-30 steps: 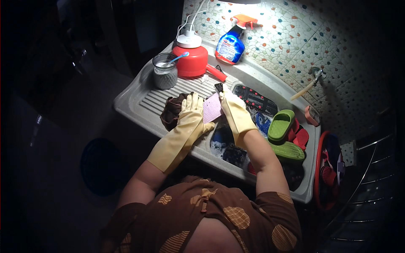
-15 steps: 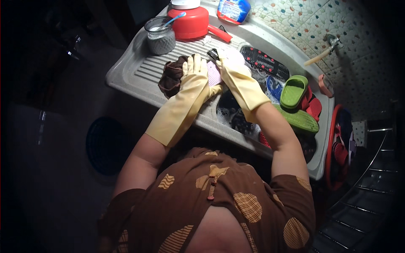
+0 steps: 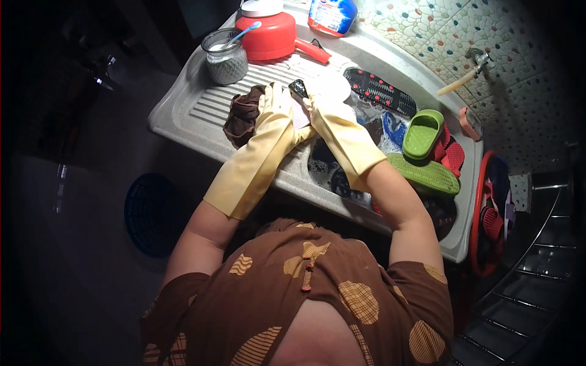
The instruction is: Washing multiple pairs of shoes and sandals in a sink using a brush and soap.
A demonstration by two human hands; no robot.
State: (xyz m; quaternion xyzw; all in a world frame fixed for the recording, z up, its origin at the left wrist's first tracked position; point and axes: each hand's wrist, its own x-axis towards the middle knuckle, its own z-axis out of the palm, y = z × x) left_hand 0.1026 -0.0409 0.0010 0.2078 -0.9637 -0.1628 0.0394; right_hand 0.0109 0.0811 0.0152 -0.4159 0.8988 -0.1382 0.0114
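My left hand (image 3: 273, 122), in a long cream rubber glove, lies with fingers stretched out and its thumb apart. Just left of it is a bunched dark brown cloth (image 3: 243, 116). A pale pink textured piece (image 3: 300, 113), whose kind I cannot make out, shows between my two hands, against the left one. My right hand (image 3: 329, 116), gloved alike, is closed on a shiny black object (image 3: 298, 89) that looks like a handle; the rest of it is hidden. A glaring white thing (image 3: 332, 87) sits just beyond the right hand.
The grey sink (image 3: 160, 116) has a ribbed board and a basin with soapy water, green slippers (image 3: 423, 134) and a black sole with red dots (image 3: 381, 91). A glass jar (image 3: 226, 64), red container (image 3: 268, 38) and blue bottle (image 3: 331, 17) stand behind. A tap (image 3: 480, 59) juts from the wall.
The view has shifted slightly, so the sink items sit a little left and lower. The black object in my right hand has turned a little. My left hand stays beside the brown cloth.
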